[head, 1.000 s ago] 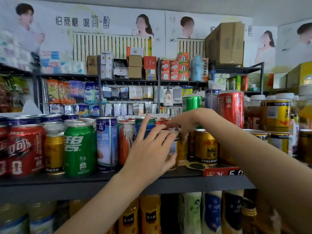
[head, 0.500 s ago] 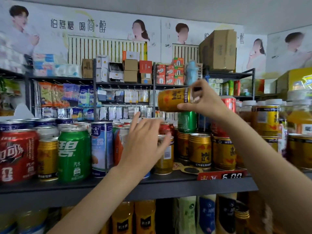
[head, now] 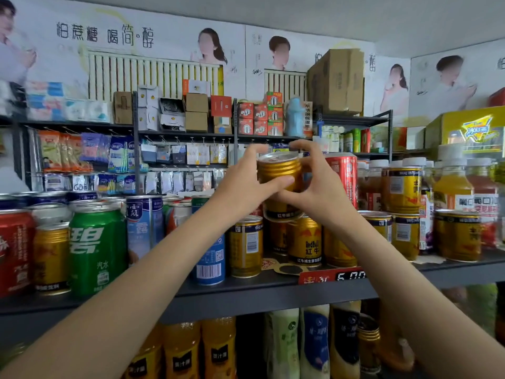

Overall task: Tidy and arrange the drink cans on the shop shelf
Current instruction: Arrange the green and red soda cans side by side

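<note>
Gold can (head: 279,170) gripped upright between left hand (head: 246,184) and right hand (head: 314,184), fingers curled round its sides. Held above the gold cans (head: 304,242) near the front edge of the shelf (head: 273,294), seemingly resting on a stacked one, though hidden. Green can (head: 95,250) toward the left end.

Two bare forearms, sleeveless to the frame edge; left hand (head: 240,184) and right hand (head: 317,181) without rings.
</note>
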Available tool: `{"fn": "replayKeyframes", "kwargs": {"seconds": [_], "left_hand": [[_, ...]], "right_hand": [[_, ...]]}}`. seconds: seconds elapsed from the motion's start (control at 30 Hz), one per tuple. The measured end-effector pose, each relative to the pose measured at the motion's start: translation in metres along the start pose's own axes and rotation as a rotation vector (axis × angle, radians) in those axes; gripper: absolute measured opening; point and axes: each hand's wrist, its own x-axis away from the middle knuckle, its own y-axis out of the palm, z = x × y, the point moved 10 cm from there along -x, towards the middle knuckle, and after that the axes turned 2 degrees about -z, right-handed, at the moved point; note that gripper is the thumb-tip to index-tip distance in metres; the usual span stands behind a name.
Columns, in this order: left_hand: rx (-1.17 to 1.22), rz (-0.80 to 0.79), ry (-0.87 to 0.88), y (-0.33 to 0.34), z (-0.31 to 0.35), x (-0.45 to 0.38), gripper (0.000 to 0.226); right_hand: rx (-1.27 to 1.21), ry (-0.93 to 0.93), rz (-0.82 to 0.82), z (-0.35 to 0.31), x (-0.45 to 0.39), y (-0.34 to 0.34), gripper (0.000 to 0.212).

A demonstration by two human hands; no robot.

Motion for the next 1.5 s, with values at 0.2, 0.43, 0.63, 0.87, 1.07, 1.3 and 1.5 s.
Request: {"fn": "replayKeyframes", "kwargs": {"seconds": [0.2,0.43,0.63,0.87,1.07,1.3,1.5], "left_hand": [[-0.605,-0.103,0.1,-0.01,0.002,0.006,0.028],[-0.768,-0.273,0.126,0.01,-0.023,0.038,0.022],[-0.791,-0.222,0.181,0.008,-0.027,0.042,0.017],[-0.845,-0.112,0.233,0.007,-0.024,0.043,0.015],[-0.845,-0.097,0.218,0.007,-0.028,0.044,0.014],[-0.816,-0.087,0.21,0.002,-0.02,0.04,0.012],[-0.75,-0.023,0.207,0.013,-0.009,0.039,0.019]], "right_hand": [[0.146,0.1,-0.041,0.018,-0.015,0.011,0.062],[0.366,0.123,-0.117,0.027,-0.037,0.038,0.059],[0.454,0.293,-0.281,0.05,-0.045,0.07,0.062],[0.573,0.429,-0.359,0.076,-0.034,0.081,0.05],[0.57,0.483,-0.425,0.077,-0.027,0.088,0.017],[0.645,0.377,-0.29,0.044,-0.032,0.011,0.017],[0.764,0.43,-0.551,0.066,0.012,0.021,0.026]]}}
